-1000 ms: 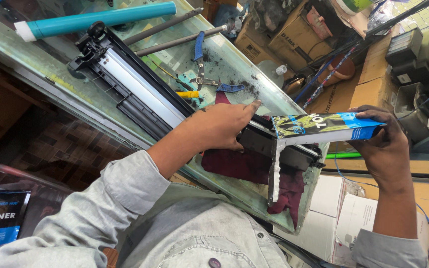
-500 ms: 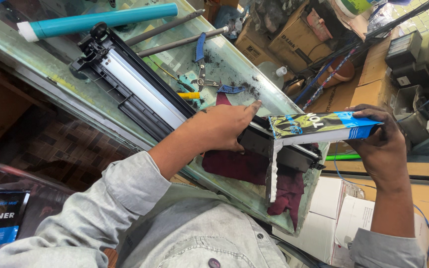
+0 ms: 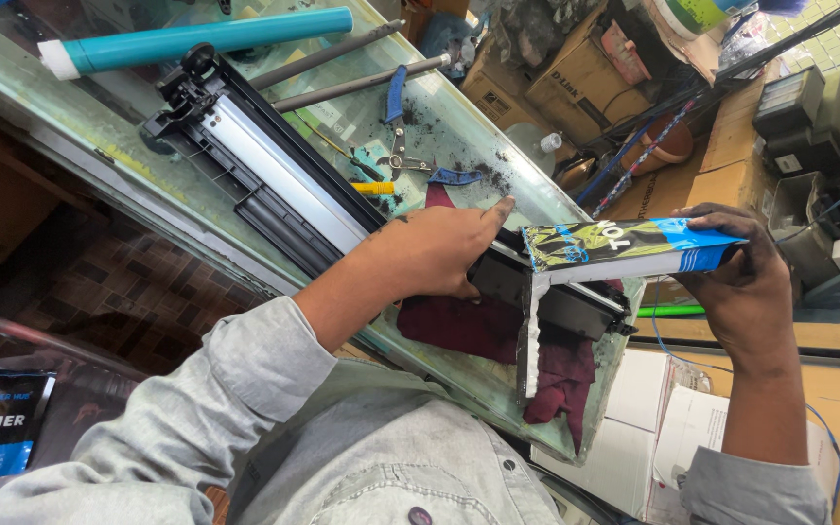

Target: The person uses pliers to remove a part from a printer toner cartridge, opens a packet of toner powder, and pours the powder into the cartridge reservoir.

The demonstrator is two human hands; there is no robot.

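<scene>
A long black cartridge (image 3: pixel 274 180) lies diagonally across the glass table (image 3: pixel 41 83), blocking its middle. Beyond it, a teal drum (image 3: pixel 196 39), two metal rods (image 3: pixel 342 73) and blue pliers (image 3: pixel 399 122) crowd the surface. Bare glass remains along the near left edge. Cardboard boxes (image 3: pixel 556 83) wall the far side.

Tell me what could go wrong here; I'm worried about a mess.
The right hand holds the torn pouch level over the cartridge; powder could miss the opening, hidden under the left hand. The cartridge end and maroon cloth overhang the glass table edge, so spills may drop off.
</scene>
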